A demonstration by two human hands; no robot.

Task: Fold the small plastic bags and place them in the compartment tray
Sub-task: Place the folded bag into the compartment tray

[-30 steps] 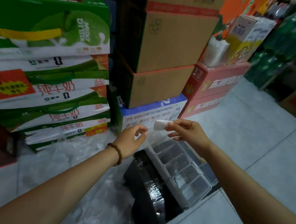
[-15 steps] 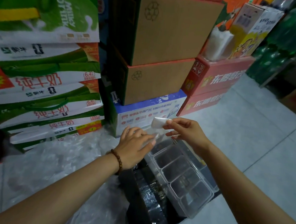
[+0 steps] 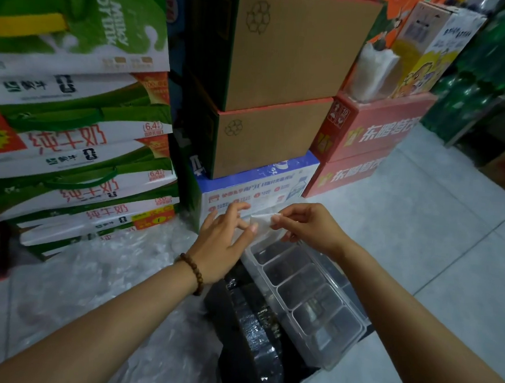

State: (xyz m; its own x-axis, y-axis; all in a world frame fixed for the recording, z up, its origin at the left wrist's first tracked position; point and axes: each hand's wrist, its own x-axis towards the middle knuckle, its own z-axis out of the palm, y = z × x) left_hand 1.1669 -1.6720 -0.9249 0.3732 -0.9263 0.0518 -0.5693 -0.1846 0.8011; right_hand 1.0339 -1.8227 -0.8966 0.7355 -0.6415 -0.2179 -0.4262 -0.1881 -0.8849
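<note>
A: Bag status?

B: One small white bag (image 3: 260,221), folded, held in the air over the far end of the tray (image 3: 297,296). Not in a cell yet. Right hand (image 3: 308,226): thumb and fingers pinched on the bag's right edge. Left hand (image 3: 223,243): fingers straight and spread, gripping nothing. Its thumb tip is right at the bag's left edge, contact unclear.

A: Failure modes?

B: My read:
- The film is thin, so the fold likely springs open once the pinch lets go, unless it's pressed into a cell.
- The bag hangs over the tray's far rim, so a drop from there could land past it.
- The tray seems to rest on a black wrapped bundle (image 3: 248,325). If it sits unevenly, a hard push could rock it.

A: Counts?

B:
- Bags in hand: one.
- Trays: one.
- Cells: about five in the row nearest the left hand. The second row is partly hidden by the right forearm, so no total.
- Hands: two, with one bead bracelet (image 3: 193,272) on the left wrist.
- Left of the tray: one crinkled clear sheet (image 3: 105,270) on the floor.
- Beyond the tray: two brown boxes (image 3: 284,59) stacked on one blue-and-white box (image 3: 245,191), and two red boxes (image 3: 378,131) beside them.
</note>
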